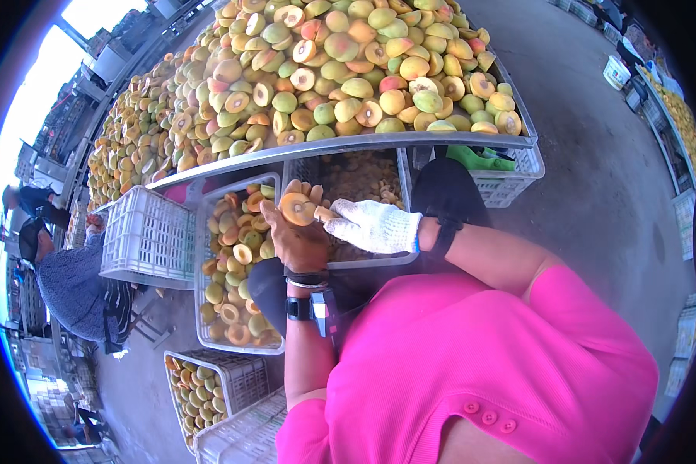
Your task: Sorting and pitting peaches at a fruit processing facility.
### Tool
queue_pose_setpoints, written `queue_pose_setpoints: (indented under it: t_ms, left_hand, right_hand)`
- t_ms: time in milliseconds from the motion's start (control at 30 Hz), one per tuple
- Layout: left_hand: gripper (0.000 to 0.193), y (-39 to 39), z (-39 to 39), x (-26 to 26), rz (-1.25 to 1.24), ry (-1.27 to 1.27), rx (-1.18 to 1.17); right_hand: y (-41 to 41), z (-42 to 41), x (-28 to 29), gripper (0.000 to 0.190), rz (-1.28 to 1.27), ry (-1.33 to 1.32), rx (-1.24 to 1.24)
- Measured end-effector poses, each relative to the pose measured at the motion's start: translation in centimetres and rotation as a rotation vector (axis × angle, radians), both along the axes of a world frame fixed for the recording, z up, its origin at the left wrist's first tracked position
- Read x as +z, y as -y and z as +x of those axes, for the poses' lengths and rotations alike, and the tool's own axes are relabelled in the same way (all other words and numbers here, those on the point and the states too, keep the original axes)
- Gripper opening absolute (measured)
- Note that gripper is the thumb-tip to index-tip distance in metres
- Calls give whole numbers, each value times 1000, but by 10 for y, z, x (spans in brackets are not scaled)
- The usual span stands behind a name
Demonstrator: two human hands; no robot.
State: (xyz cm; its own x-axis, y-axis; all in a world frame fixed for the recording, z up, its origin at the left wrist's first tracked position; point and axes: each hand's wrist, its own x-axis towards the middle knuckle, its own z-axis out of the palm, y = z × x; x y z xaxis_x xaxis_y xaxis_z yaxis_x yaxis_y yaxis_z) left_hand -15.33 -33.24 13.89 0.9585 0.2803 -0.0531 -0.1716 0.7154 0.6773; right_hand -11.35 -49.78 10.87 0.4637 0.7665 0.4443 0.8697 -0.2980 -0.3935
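My left hand (298, 245), in front of my body, cups a halved peach-like fruit (293, 210) with its cut face and pit showing. In my right hand (377, 226), which wears a white knit glove, is a small tool with a wooden handle (326, 214). The tool's tip meets the fruit's cut face by the pit. Beneath both hands stands a plastic crate (406, 180) with brown pits and scraps inside. A white crate (199, 313) at my left holds fruit halves, several of them hollowed. Ahead, a metal-edged table (336, 148) bears a large heap of fruit halves (336, 75).
An upright white crate (151, 232) stands left of the fruit crate. Another crate of halves (223, 377) sits behind it on the floor. Under the table's right corner is a crate (496, 188) with a green bag (480, 158). A person (75, 284) sits at left.
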Motion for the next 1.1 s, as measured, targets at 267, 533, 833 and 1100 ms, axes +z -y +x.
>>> queue_pose_setpoints:
  t_ms: [267, 533, 833, 1100]
  left_hand:
    - [72, 10, 1, 2, -33, -59, -67]
    - [71, 11, -3, 1, 81, -171, -62]
    - [71, 0, 30, 4, 754, -438, -625]
    - [60, -6, 62, -6, 873, -306, -715]
  right_hand:
    - [4, 1, 11, 26, -42, -155, -27]
    - [7, -13, 47, 47, -195, -463, -166]
    - [54, -22, 54, 41, -149, -375, -40]
    - [23, -15, 13, 41, 109, -427, -204]
